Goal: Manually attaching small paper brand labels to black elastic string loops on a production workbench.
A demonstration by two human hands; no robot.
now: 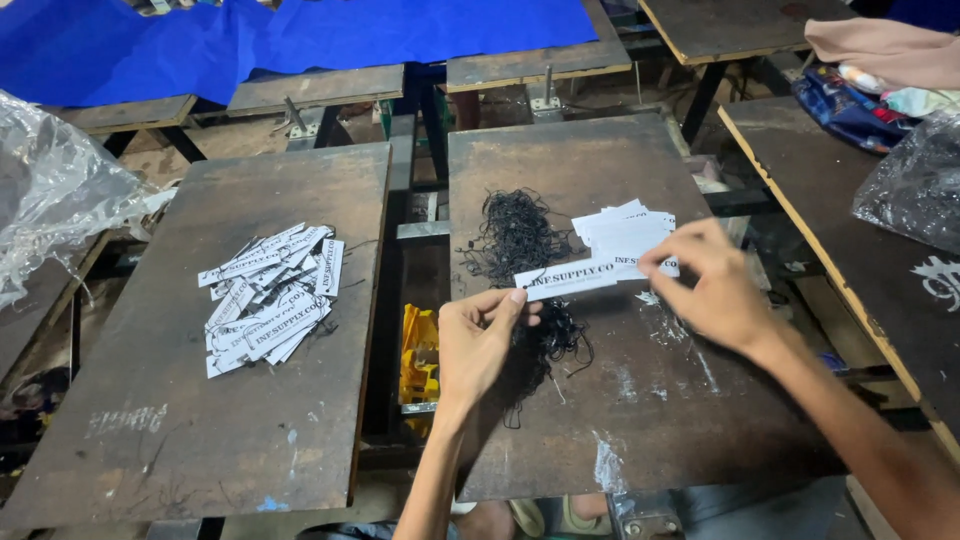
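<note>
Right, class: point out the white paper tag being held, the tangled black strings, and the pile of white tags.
white paper tag [570,280], head view, its middle
tangled black strings [510,235], head view, upper clump
pile of white tags [270,300], head view, centre

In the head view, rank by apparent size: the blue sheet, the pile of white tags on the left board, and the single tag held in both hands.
1. Blue sheet, cut off by the frame
2. Tag pile
3. Held tag

Black string pile [512,240] and tag stack [625,232] are sitting just beyond both hands, blocking forward reach; bare board [650,400] is lying open nearer the wrists.
</note>
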